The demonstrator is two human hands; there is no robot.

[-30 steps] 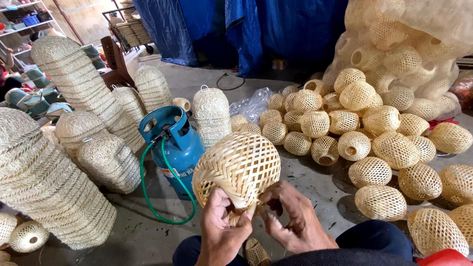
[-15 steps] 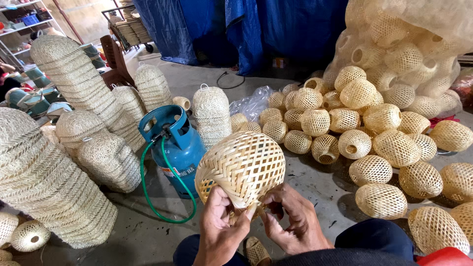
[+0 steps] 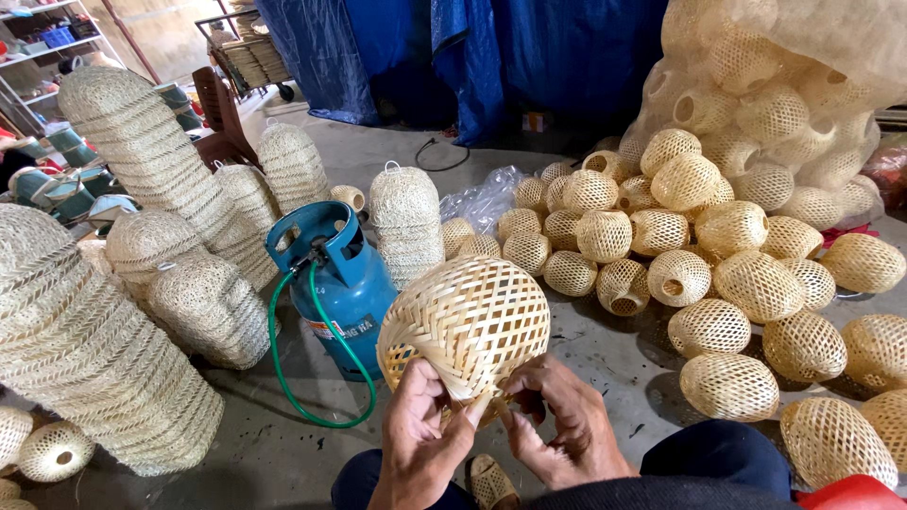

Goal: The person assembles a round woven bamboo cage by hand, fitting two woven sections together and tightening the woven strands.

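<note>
I hold a round woven bamboo basket [image 3: 470,321] in front of me, its lattice side facing up. My left hand [image 3: 422,436] grips its lower rim from below left, thumb pressed on the weave. My right hand [image 3: 559,420] pinches the rim's lower right edge, fingers curled around loose bamboo strips. Both hands touch the basket at its opening, which is mostly hidden behind them. My knees in dark trousers [image 3: 718,453] show at the bottom.
A blue gas cylinder [image 3: 333,283] with a green hose [image 3: 283,378] stands just left of the basket. Stacks of woven shades [image 3: 85,349] fill the left. Several similar bamboo baskets [image 3: 727,274] lie piled at right, more in a plastic sack [image 3: 775,85]. Blue tarpaulin [image 3: 529,57] hangs behind.
The basket has turned slightly and shifted a little to the right in my hands. My right fingers have moved along the rim. Everything else is still.
</note>
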